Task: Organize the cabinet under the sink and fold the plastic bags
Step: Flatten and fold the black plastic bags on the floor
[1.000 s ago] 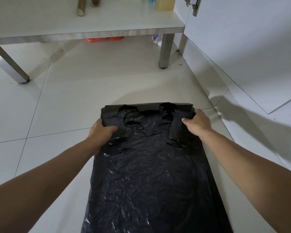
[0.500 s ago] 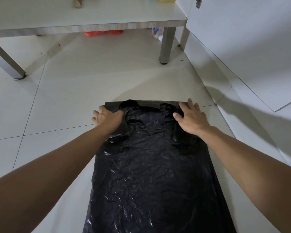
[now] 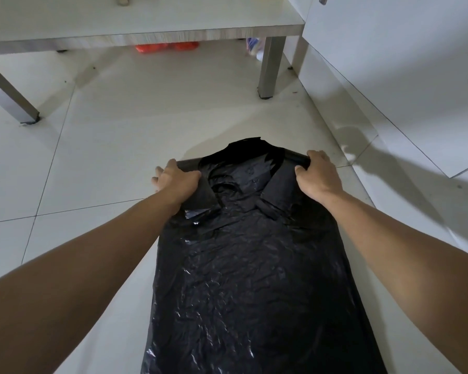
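Note:
A large black plastic bag (image 3: pixel 249 279) lies flat and lengthwise on the white tiled floor, its handle end pointing away from me. My left hand (image 3: pixel 176 180) grips the far left corner of the bag, fingers curled over its folded edge. At the far right corner, my right hand (image 3: pixel 318 175) clutches the bag's edge the same way. Between the hands the far edge of the bag is raised slightly off the floor into a small peak. The bag's near end runs out of the bottom of the view.
A low white table (image 3: pixel 146 20) stands ahead, its metal legs (image 3: pixel 270 66) at the right and at the left (image 3: pixel 11 98). Orange items (image 3: pixel 168 46) lie beneath it. A white cabinet door (image 3: pixel 405 63) stands open at the right. Bare floor tiles (image 3: pixel 65 171) spread to the left.
My hands went from pressing flat on the bag's far corners to gripping its edge. The far edge has lifted slightly in the middle.

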### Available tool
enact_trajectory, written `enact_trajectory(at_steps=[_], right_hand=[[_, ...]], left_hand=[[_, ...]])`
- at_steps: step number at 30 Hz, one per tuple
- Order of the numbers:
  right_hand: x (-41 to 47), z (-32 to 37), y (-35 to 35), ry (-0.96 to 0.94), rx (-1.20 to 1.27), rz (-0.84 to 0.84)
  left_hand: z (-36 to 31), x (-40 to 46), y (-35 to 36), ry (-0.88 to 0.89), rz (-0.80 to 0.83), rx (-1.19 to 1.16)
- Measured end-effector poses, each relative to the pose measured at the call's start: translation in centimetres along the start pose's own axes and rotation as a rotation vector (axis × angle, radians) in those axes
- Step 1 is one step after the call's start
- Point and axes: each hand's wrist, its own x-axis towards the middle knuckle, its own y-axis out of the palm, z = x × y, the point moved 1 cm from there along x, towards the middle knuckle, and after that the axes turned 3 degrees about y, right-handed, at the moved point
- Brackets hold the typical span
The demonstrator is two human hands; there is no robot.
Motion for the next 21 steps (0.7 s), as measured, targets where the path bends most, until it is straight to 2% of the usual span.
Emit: enact_trajectory(at_steps=[3,5,7,13,19,21], right_hand=[[0.5,0.6,-0.4,-0.115,-0.166,-0.056],[0.8,1.3,-0.5,-0.182,-0.224,-0.056],[1.2,1.7,-0.2,-0.231,-0.289,-0.017],[1.6,2.1,-0.1,-0.176,-0.396,0.14],[0.2,0.2,-0.1,-0.219,-0.275,0.19],[-0.4,-0.3,0.1,-0.181,-0.243,0.236]], left_hand=[[-0.6,-0.2,0.1,0.295,-0.035,0.31],[-0.6,0.0,0.5,0.48,0.009,0.444],[-0.5,0.3,1.2,0.568,0.079,0.53],[0.0,1.0,2.1,0.539,0.203,0.679],[1.5,0.9,0.7,0.587,0.264,0.662],[2.0,0.8,0.6,0.601,0.272,0.671]])
